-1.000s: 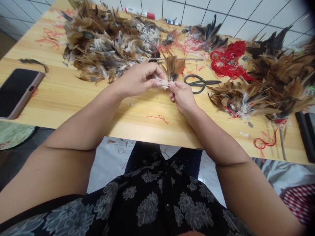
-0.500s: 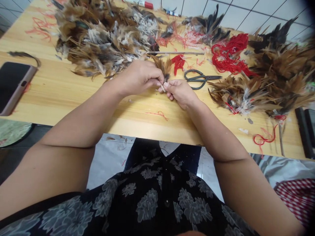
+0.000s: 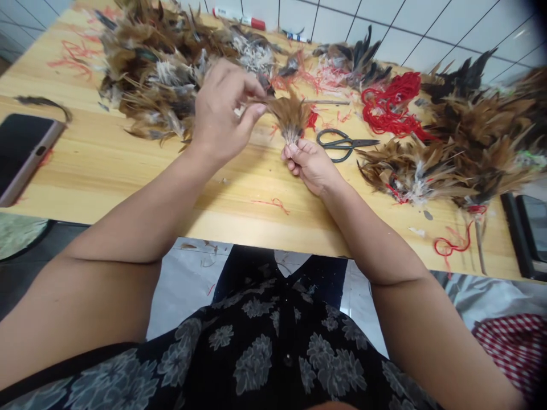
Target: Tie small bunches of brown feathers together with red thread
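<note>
My right hand (image 3: 310, 162) pinches the pale quill base of a small bundle of brown feathers (image 3: 291, 117), which fans upward from the fingers. My left hand (image 3: 228, 108) is raised at the bundle's left side. Its thumb and index finger come together around a thin brown strand, apparently a feather at the bundle's edge; motion blurs it slightly. Black-handled scissors (image 3: 342, 145) lie just right of the bundle. A thin stick (image 3: 329, 102) and some cut red thread (image 3: 313, 119) show behind it.
A large heap of brown feathers (image 3: 149, 74) covers the back left. Red yarn (image 3: 393, 102) and feather bundles (image 3: 421, 171) lie at the right. A phone (image 3: 25, 151) rests at the left edge, a red-capped marker (image 3: 239, 18) at the back. A loose red thread (image 3: 276, 204) lies near the front.
My left hand has left the quill base and moved up and left to the bundle's side. The right hand keeps its pinch; more of the bundle shows. The view has shifted slightly.
</note>
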`<action>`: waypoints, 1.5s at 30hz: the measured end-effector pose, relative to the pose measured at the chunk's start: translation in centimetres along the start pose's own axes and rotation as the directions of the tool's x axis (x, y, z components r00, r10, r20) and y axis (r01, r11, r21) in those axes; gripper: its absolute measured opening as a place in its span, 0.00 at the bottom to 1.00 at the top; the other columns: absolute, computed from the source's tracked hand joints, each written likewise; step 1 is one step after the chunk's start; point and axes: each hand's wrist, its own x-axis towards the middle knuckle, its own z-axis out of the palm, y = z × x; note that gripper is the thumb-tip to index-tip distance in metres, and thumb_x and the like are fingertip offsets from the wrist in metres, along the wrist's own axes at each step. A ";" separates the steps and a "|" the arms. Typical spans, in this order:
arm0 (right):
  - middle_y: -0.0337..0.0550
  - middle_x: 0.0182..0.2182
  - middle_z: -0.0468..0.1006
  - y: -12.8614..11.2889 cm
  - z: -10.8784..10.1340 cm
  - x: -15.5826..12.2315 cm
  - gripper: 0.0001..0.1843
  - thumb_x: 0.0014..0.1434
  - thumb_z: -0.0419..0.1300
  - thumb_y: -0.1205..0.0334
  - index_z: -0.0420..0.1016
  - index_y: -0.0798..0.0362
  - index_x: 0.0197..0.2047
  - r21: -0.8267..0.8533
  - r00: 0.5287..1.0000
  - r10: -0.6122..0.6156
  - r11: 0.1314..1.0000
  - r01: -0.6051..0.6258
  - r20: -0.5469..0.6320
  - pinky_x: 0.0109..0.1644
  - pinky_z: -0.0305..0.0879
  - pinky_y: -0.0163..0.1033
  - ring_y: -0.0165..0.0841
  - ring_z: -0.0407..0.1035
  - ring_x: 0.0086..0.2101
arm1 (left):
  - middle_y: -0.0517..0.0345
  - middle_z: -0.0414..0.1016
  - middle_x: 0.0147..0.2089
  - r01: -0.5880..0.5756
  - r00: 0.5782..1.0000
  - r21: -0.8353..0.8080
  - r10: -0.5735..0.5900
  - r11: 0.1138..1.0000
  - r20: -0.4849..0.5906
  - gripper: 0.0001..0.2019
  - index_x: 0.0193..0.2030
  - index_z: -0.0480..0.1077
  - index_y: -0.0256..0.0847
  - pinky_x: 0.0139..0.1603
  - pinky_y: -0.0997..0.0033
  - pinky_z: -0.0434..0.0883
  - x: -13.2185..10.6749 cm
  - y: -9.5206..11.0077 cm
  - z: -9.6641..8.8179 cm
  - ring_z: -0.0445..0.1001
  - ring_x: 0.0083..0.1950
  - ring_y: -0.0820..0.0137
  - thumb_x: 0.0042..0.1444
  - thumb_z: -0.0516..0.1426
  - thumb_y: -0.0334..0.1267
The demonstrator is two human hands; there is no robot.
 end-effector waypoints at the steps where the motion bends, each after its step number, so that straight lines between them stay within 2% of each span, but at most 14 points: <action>1: 0.30 0.28 0.75 -0.2 0.0 0.0 0.25 0.85 0.69 0.66 0.69 0.51 0.33 0.041 1.000 0.008 0.999 -0.007 -0.028 0.27 0.56 0.24 0.19 0.61 0.24 | 0.54 0.85 0.53 0.047 0.999 0.010 -0.048 0.999 0.011 0.10 0.46 0.85 0.44 0.72 0.59 0.73 0.0 0.0 0.0 0.76 0.56 0.58 0.70 0.76 0.25; 4: 0.29 0.28 0.73 -0.4 0.1 0.0 0.26 0.89 0.60 0.70 0.69 0.51 0.33 0.114 0.997 0.022 0.993 -0.013 -0.079 0.27 0.54 0.24 0.18 0.59 0.23 | 0.58 0.86 0.41 0.200 0.954 -0.096 -0.172 0.975 0.244 0.08 0.39 0.86 0.43 0.61 0.59 0.77 -0.2 -0.4 1.0 0.80 0.46 0.59 0.73 0.74 0.32; 6: 0.29 0.28 0.73 0.1 0.1 0.3 0.26 0.89 0.61 0.69 0.69 0.51 0.33 0.094 0.998 -0.010 0.995 0.017 -0.066 0.28 0.55 0.25 0.18 0.59 0.23 | 0.57 0.88 0.39 0.297 0.903 -0.229 -0.195 0.927 0.383 0.09 0.39 0.88 0.42 0.59 0.59 0.80 -0.7 -0.6 2.1 0.85 0.47 0.57 0.72 0.77 0.39; 8: 0.30 0.28 0.75 0.9 0.0 0.7 0.26 0.88 0.65 0.66 0.69 0.51 0.33 0.032 0.998 -0.063 0.997 0.064 -0.029 0.29 0.58 0.25 0.19 0.59 0.24 | 0.55 0.88 0.38 0.378 0.874 -0.344 -0.209 0.860 0.438 0.14 0.38 0.88 0.40 0.55 0.61 0.82 -1.2 -0.6 3.1 0.88 0.45 0.57 0.72 0.79 0.44; 13: 0.33 0.31 0.77 3.0 -0.3 1.8 0.27 0.87 0.69 0.59 0.70 0.50 0.33 -0.120 0.984 -0.166 0.978 0.173 0.068 0.36 0.67 0.29 0.22 0.62 0.27 | 0.53 0.85 0.33 0.461 0.870 -0.541 -0.239 0.703 0.431 0.22 0.30 0.83 0.38 0.44 0.68 0.80 -2.0 -0.2 4.4 0.84 0.36 0.65 0.73 0.83 0.40; 16: 0.35 0.32 0.77 3.3 -0.4 2.0 0.30 0.84 0.74 0.48 0.69 0.49 0.32 -0.149 0.974 -0.205 0.965 0.218 0.096 0.36 0.68 0.31 0.24 0.64 0.29 | 0.54 0.83 0.32 0.496 0.858 -0.630 -0.225 0.597 0.462 0.24 0.29 0.82 0.37 0.41 0.70 0.77 -1.9 -0.5 4.8 0.82 0.34 0.68 0.74 0.84 0.36; 20: 0.38 0.34 0.82 3.0 -0.4 1.8 0.34 0.75 0.80 0.34 0.73 0.50 0.33 -0.135 0.969 -0.216 0.963 0.232 0.124 0.36 0.69 0.31 0.25 0.68 0.32 | 0.55 0.83 0.33 0.548 0.830 -0.674 -0.226 0.495 0.509 0.24 0.34 0.84 0.38 0.43 0.66 0.78 -2.0 -1.5 5.0 0.81 0.35 0.67 0.70 0.88 0.43; 24: 0.40 0.37 0.87 2.9 -0.4 1.6 0.35 0.67 0.85 0.31 0.77 0.50 0.35 -0.099 0.964 -0.226 0.966 0.240 0.141 0.36 0.68 0.31 0.26 0.69 0.35 | 0.57 0.84 0.36 0.553 0.826 -0.702 -0.183 0.449 0.533 0.24 0.38 0.84 0.41 0.43 0.66 0.76 -2.1 -2.2 5.1 0.78 0.37 0.68 0.67 0.90 0.48; 28: 0.39 0.37 0.87 3.1 -0.7 1.8 0.40 0.58 0.89 0.28 0.72 0.49 0.34 -0.053 0.956 -0.259 0.962 0.269 0.140 0.36 0.66 0.32 0.25 0.67 0.33 | 0.59 0.81 0.34 0.567 0.824 -0.731 -0.252 0.379 0.508 0.21 0.39 0.82 0.42 0.41 0.68 0.77 -1.7 -2.0 4.8 0.76 0.35 0.69 0.75 0.85 0.44; 31: 0.36 0.35 0.83 3.4 -0.9 2.1 0.42 0.53 0.91 0.26 0.73 0.48 0.37 -0.034 0.951 -0.284 0.956 0.290 0.122 0.37 0.68 0.33 0.26 0.67 0.33 | 0.61 0.77 0.32 0.609 0.790 -0.726 -0.328 0.320 0.518 0.18 0.40 0.82 0.41 0.39 0.73 0.79 -1.3 -1.6 4.5 0.77 0.33 0.71 0.78 0.82 0.40; 34: 0.33 0.32 0.80 3.8 -1.0 2.4 0.42 0.51 0.92 0.26 0.74 0.48 0.38 -0.046 0.949 -0.302 0.951 0.306 0.087 0.38 0.71 0.34 0.27 0.69 0.33 | 0.63 0.74 0.31 0.655 0.746 -0.699 -0.395 0.287 0.536 0.18 0.42 0.82 0.40 0.40 0.77 0.83 -1.3 -1.1 4.3 0.81 0.33 0.71 0.79 0.82 0.40; 36: 0.33 0.31 0.79 4.0 -0.8 2.4 0.42 0.52 0.92 0.27 0.72 0.47 0.38 -0.063 0.951 -0.303 0.950 0.306 0.063 0.39 0.71 0.34 0.27 0.69 0.33 | 0.63 0.75 0.31 0.671 0.732 -0.692 -0.391 0.267 0.559 0.19 0.41 0.81 0.39 0.40 0.78 0.83 -1.4 -0.6 4.2 0.81 0.33 0.72 0.80 0.81 0.39; 40: 0.32 0.30 0.78 3.8 -0.4 2.2 0.42 0.56 0.91 0.29 0.68 0.47 0.35 -0.091 0.960 -0.281 0.955 0.281 0.014 0.40 0.71 0.33 0.27 0.70 0.34 | 0.60 0.78 0.34 0.669 0.740 -0.685 -0.350 0.290 0.574 0.21 0.38 0.80 0.38 0.41 0.79 0.82 -1.8 -0.3 4.5 0.81 0.35 0.73 0.82 0.79 0.38; 45: 0.34 0.32 0.77 3.2 0.2 1.4 0.39 0.63 0.88 0.32 0.67 0.46 0.36 -0.146 0.968 -0.247 0.960 0.239 -0.045 0.40 0.72 0.33 0.29 0.72 0.37 | 0.58 0.80 0.36 0.635 0.772 -0.670 -0.346 0.384 0.533 0.23 0.37 0.79 0.41 0.41 0.72 0.82 -1.8 -1.2 5.0 0.84 0.38 0.68 0.75 0.85 0.42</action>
